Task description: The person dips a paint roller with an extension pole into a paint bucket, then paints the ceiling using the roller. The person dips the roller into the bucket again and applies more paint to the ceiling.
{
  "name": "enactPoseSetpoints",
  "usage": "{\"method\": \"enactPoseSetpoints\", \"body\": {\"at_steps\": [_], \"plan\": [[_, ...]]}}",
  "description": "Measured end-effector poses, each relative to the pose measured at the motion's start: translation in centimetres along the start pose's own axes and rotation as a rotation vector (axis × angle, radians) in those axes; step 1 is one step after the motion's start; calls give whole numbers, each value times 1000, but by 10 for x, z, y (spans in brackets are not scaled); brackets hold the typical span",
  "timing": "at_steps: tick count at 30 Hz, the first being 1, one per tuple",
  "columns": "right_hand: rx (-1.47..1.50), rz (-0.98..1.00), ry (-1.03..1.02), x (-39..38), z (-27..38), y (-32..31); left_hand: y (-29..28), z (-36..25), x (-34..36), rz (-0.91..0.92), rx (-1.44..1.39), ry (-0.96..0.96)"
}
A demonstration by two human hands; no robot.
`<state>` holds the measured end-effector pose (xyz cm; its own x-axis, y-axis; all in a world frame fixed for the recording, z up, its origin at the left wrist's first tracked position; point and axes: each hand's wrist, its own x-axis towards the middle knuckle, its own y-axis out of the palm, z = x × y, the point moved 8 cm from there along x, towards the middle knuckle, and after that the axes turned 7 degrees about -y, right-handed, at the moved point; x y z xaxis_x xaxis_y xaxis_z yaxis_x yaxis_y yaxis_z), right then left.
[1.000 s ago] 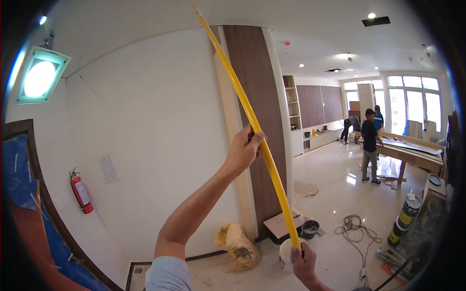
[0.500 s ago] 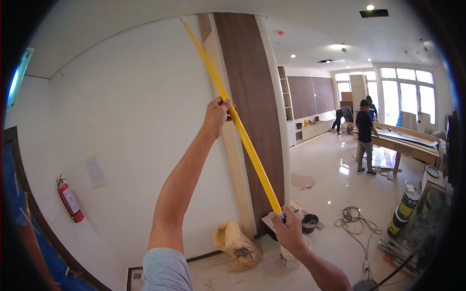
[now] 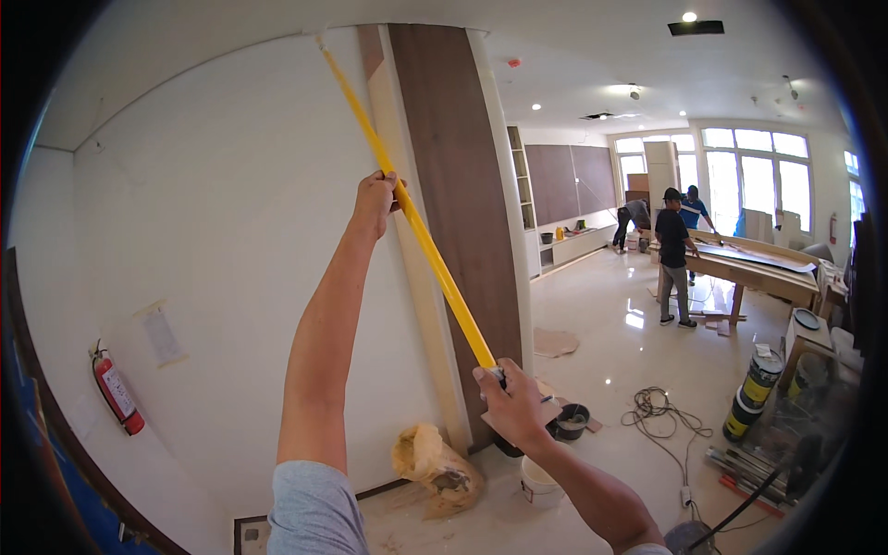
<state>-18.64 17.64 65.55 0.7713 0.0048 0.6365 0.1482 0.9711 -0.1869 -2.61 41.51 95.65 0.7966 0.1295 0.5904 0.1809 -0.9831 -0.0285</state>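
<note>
A yellow tape measure blade (image 3: 439, 264) runs slantwise up the white wall, its far end touching or nearly touching the line where wall meets ceiling. My left hand (image 3: 377, 202) is closed round the blade partway up, arm stretched out. Lower down and nearer me, my right hand (image 3: 514, 404) grips the lower end of the tape measure, where a bit of metal shows; most of the case is hidden by the fingers. A slim pen-like stick pokes out beside that hand. Behind the blade stands a dark brown wall panel (image 3: 458, 176) with a pale strip along its left side.
Below are a crumpled sack (image 3: 435, 467), a white bucket (image 3: 540, 483) and a black tub (image 3: 572, 422). Right lie a coiled cord (image 3: 659, 412), stacked cans (image 3: 760, 375) and metal lengths. Several people work around a wooden bench (image 3: 740, 268). A fire extinguisher (image 3: 117, 390) hangs left.
The view has turned slightly right, so most of the scene sits further left. Both hands keep their hold on the tape measure, and its upper end has shifted left along the ceiling line.
</note>
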Motion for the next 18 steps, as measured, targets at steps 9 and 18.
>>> {"method": "enactPoseSetpoints", "body": {"at_steps": [9, 18], "plan": [[-23, -25, -39, -73, 22, -57, 40, -39, -86, -4, 76, 13], [108, -47, 70, -241, -4, -162, 144, -112, -289, 159, 186, 56]]}}
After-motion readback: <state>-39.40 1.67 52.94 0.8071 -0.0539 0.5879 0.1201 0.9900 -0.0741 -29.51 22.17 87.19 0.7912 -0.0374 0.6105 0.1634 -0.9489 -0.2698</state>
